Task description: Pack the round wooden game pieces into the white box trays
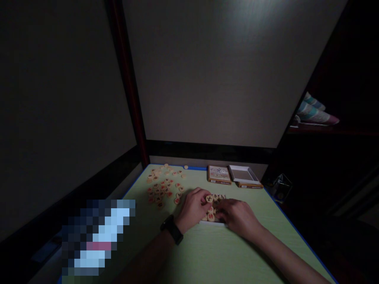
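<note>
Round wooden Chinese chess pieces with red or black characters lie in a shallow white-edged box (217, 223) in front of me. My left hand (194, 207), a black watch (172, 230) on its wrist, pinches one chess piece (209, 198) with a black character over the box's left side. My right hand (237, 215) reaches into the box from the right, fingers curled down among the pieces. Whatever its fingertips hold is hidden. Near the front edge shows a chess piece with a red character (211, 217).
Many loose chess pieces (161, 189) are scattered on the left of the green table (207, 256). At the back stand a printed box (219, 174) and a white open tray (243, 174) resting on another box (250, 185). A panel wall rises behind; folded striped cloth (316, 110) lies on a shelf at right.
</note>
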{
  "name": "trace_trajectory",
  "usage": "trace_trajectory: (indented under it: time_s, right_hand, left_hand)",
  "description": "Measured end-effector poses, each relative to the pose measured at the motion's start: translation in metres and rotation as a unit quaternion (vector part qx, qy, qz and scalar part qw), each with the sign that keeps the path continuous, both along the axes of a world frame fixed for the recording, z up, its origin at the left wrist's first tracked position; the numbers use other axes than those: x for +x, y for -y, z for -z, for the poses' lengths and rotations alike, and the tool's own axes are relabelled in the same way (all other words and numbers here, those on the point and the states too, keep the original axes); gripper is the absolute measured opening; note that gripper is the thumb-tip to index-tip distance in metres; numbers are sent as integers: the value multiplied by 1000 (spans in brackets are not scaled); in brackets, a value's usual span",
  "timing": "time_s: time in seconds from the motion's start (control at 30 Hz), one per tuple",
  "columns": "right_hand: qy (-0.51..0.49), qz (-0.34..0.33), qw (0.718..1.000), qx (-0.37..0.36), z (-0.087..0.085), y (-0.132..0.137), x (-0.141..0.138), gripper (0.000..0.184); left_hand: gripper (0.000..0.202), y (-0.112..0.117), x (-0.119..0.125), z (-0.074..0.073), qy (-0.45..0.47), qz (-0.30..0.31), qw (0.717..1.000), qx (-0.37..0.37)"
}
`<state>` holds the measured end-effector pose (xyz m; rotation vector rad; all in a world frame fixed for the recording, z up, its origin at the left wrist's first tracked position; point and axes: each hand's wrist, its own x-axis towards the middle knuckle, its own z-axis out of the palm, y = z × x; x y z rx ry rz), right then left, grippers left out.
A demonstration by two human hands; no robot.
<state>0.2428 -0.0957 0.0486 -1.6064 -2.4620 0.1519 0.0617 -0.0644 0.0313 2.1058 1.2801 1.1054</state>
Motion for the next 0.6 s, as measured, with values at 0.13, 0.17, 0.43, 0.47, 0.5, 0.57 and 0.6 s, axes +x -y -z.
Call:
trace_trajectory:
  time_s: [0.13,0.17,0.43,0.47,0.5,0.57,0.6]
  right_hand:
    - [-2,-9,1000,4,0,1,0,26]
    - [1,-7,1000,5,0,0,0,26]
    - [24,4,999,21,3,-1,0,27]
    - [28,3,999,22,3,-1,0,27]
    - [33,3,999,23,3,-1,0,27]
    - [41,5,999,26,3,-1,1,27]
    - [45,6,999,27,3,-1,0,26]
  left_hand:
    - [25,0,0,1,2,12,1000,4]
    - [26,-1,0,1,2,14,1000,3]
    - [31,-2,0,3,-25,-3,1000,-14]
    - [30,-2,0,3,-27,-3,1000,-14]
    - [29,-2,0,2,-27,-3,1000,-14]
    - [28,-1,0,1,-26,-2,1000,-12]
    - [28,-1,0,1,-23,-2,1000,-11]
